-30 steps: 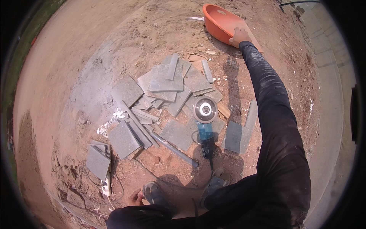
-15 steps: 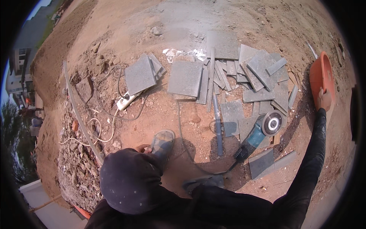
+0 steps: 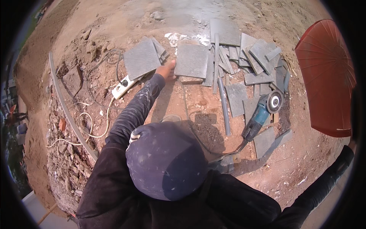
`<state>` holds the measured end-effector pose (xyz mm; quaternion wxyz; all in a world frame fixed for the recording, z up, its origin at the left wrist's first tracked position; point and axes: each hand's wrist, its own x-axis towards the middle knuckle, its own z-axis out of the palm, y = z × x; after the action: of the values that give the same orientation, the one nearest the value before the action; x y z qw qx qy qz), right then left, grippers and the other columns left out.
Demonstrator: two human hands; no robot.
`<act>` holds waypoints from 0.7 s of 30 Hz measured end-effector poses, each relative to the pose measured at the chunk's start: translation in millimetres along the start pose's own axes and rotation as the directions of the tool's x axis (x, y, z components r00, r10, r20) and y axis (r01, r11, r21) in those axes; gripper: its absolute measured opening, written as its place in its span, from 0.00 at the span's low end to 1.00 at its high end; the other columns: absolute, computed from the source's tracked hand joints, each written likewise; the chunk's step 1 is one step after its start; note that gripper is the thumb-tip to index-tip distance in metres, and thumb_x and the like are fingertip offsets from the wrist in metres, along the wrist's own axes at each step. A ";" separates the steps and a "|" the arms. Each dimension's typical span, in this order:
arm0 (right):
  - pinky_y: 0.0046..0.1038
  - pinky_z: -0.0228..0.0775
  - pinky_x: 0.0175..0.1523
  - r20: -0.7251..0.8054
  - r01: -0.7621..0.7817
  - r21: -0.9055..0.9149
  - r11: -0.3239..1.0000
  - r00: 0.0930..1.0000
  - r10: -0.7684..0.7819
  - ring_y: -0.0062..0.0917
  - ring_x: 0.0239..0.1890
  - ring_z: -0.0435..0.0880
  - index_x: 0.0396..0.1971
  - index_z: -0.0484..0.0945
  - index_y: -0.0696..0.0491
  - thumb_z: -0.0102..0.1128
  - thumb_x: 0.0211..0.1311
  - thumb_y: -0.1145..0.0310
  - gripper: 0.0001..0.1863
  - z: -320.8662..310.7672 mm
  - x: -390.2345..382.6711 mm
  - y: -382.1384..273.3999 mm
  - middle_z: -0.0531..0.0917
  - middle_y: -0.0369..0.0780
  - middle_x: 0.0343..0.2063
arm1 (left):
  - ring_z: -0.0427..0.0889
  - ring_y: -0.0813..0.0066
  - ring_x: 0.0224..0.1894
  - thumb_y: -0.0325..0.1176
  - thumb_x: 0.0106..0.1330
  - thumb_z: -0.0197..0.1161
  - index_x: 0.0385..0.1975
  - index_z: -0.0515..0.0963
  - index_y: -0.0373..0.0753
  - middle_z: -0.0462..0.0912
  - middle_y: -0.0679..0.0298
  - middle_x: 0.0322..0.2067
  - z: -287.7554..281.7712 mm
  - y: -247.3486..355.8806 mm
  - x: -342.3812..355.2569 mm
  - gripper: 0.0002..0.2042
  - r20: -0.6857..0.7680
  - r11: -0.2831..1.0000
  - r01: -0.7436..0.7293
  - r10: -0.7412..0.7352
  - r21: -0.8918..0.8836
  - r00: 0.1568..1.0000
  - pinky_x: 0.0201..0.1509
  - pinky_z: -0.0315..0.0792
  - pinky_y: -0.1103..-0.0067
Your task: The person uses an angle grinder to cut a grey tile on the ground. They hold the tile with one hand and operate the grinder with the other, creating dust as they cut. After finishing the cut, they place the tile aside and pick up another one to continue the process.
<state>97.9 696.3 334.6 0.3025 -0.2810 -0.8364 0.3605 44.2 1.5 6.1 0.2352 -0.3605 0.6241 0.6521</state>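
My left hand (image 3: pixel 166 71) reaches forward to the left edge of a square grey tile (image 3: pixel 191 61). Its fingers are bent against that edge, and part of them is hard to make out. The tile lies flat, its near side over a pale block (image 3: pixel 190 80). At the far right my right hand (image 3: pixel 353 144) grips the rim of an orange-red plastic basin (image 3: pixel 324 80). The basin stands tilted up, ribbed underside toward me, and the picture's dark border hides much of that hand. An angle grinder (image 3: pixel 258 115) with a round disc lies between the tiles and my right arm.
Cut tiles and strips (image 3: pixel 259 61) are heaped right of centre, with a grey tube (image 3: pixel 224 107) in front. A white power strip (image 3: pixel 122 88) and cables lie left, near another tile (image 3: pixel 141 59). A long curved strip (image 3: pixel 66 107) borders the rubble. A dark cap (image 3: pixel 166 162) blocks the lower middle.
My left hand has gone from beside the boot forward to the grey tile. The basin, in my right hand, has swung up and right, turning its underside to view.
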 end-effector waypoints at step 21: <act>0.36 0.63 0.61 0.104 -0.838 0.373 0.398 0.464 0.880 0.31 0.58 0.72 0.51 0.74 0.54 0.52 0.66 0.65 0.16 84.3 -313.1 151.1 0.78 0.42 0.51 | 0.78 0.83 0.36 0.35 0.66 0.62 0.38 0.77 0.44 0.81 0.74 0.32 -104.4 3.7 -67.0 0.05 0.023 0.870 -0.247 0.283 -0.426 0.959 0.46 0.72 0.75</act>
<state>282.6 532.3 75.9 0.1658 -0.6272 -0.4683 0.5998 102.1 -92.0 63.7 0.0867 -0.2856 0.5027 0.8113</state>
